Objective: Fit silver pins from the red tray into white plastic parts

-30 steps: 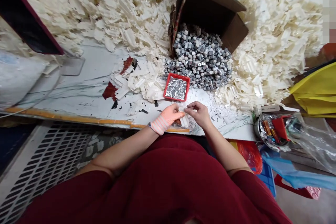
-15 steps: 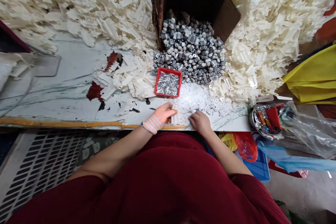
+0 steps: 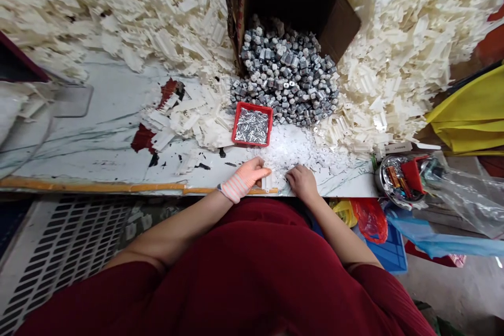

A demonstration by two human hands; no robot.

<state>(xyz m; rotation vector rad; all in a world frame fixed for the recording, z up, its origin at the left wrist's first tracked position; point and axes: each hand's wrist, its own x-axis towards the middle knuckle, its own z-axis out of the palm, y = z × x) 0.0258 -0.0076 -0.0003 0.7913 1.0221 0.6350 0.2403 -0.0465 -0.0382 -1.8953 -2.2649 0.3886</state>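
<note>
Closest in view, the person's maroon top (image 3: 252, 278) fills the lower frame, and both forearms reach forward to the front edge of the white marbled surface (image 3: 94, 142). The left hand (image 3: 244, 178), in an orange knit glove with a striped cuff, has its fingers against a small white plastic piece (image 3: 268, 182) standing at that edge; whether the grip is clenched on it or only touching, I cannot tell. The bare right hand (image 3: 302, 182) lies released and loosely curled just beside the piece, on a scatter of white plastic crumbs (image 3: 291, 149), apparently holding nothing. The step in hand looks like working that piece at the edge, and the next move seems to call for the right fingers to come onto it. Just beyond sits a red tray (image 3: 252, 106) of silver metal pins (image 3: 252, 126), touching a heap of grey hexagonal metal pieces (image 3: 285, 81) that spills from a cardboard box (image 3: 338, 16). Farther out, cream plastic pieces (image 3: 397, 52) bank up on both sides, with a metal bowl (image 3: 380, 178) and a yellow bag (image 3: 464, 115) off to the right.
</note>
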